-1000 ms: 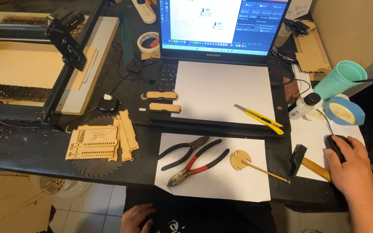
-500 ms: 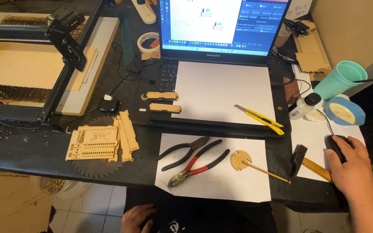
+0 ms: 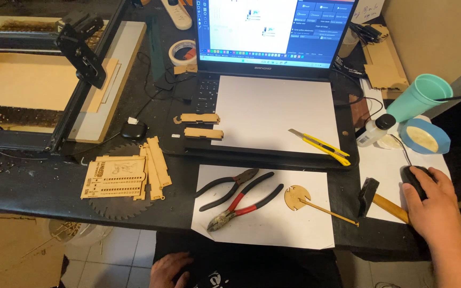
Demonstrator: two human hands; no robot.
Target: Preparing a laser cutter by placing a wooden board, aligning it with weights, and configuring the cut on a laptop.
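My right hand [image 3: 434, 205] rests on a black computer mouse [image 3: 414, 177] at the table's right edge, fingers curled over it. My left hand [image 3: 169, 268] lies on my dark-clothed lap below the table edge, holding nothing. An open laptop [image 3: 273, 50] stands ahead with a white sheet [image 3: 270, 112] over its keyboard. On a second white sheet [image 3: 265, 226] near me lie black pliers [image 3: 225, 188], red-handled pliers [image 3: 244, 205] and a round wooden disc on a thin stick [image 3: 300, 197].
A yellow utility knife [image 3: 320, 145] lies on the laptop. A hammer [image 3: 377, 198], small white bottle [image 3: 373, 129], blue bowl [image 3: 425, 137] and teal cup [image 3: 418, 97] crowd the right. Laser-cut wood parts [image 3: 124, 173] on a saw blade and a laser engraver frame [image 3: 54, 74] sit left.
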